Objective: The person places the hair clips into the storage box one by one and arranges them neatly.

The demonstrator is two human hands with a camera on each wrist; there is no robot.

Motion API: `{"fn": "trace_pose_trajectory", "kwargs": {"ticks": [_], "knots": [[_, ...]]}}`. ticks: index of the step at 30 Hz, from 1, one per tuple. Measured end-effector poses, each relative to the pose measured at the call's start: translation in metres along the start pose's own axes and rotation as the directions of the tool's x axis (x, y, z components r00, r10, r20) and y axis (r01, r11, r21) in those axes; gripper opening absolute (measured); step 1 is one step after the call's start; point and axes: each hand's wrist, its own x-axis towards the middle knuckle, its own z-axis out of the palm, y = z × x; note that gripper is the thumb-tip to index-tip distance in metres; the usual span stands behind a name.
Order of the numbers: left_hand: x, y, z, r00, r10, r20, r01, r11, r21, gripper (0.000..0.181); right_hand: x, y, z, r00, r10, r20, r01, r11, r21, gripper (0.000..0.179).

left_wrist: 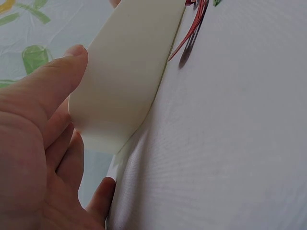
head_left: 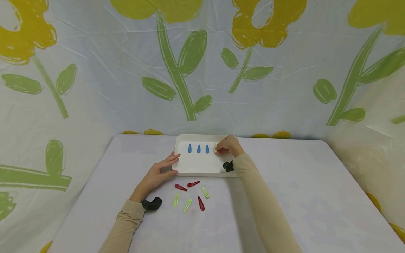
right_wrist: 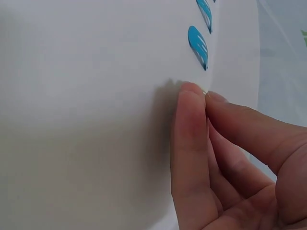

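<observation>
A white tray (head_left: pixel 196 166) lies at the far side of the table, with three blue snap hair clips (head_left: pixel 198 149) in a row inside it. My right hand (head_left: pixel 230 144) pinches a pale green hair clip (head_left: pixel 215 148) between thumb and fingertips, close over the tray floor just right of the row. In the right wrist view, the fingers hide nearly all of that clip. My left hand (head_left: pixel 156 174) touches the tray's left end with loosely extended fingers; in the left wrist view, its thumb lies along the tray wall (left_wrist: pixel 124 62).
In front of the tray, three red hair clips (head_left: pixel 201 203) and three light green hair clips (head_left: pixel 187 205) are scattered on the white tabletop (head_left: pixel 303 196). A flower-printed sheet (head_left: pixel 126 52) hangs behind the table and at its sides.
</observation>
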Motion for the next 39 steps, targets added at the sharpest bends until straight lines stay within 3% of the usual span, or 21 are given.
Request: {"fn": "trace_pose_trajectory", "kwargs": {"ticks": [16, 22, 31, 39], "knots": [[-0.0008, 0.0051, -0.0001, 1.0, -0.016, -0.004, 0.016, 1.0, 0.002, 0.057, -0.0012, 0.002, 0.0013, 1.0, 0.017, 0.019, -0.017, 1.0, 0.012, 0.017], [-0.0006, 0.0, -0.0002, 1.0, -0.003, -0.006, 0.003, 1.0, 0.012, 0.057, -0.0035, 0.0028, 0.0012, 1.0, 0.007, 0.021, -0.007, 0.999, 0.037, 0.017], [-0.0006, 0.002, -0.0004, 1.0, -0.009, -0.002, 0.009, 1.0, 0.006, 0.058, 0.0008, 0.0054, 0.0041, 0.998, 0.008, -0.063, -0.012, 0.999, -0.049, 0.02], [-0.0005, 0.0019, -0.0006, 1.0, -0.009, 0.001, 0.009, 1.0, 0.006, 0.058, -0.0004, 0.0039, 0.0019, 0.999, 0.028, -0.041, -0.03, 0.999, -0.043, 0.019]]}}
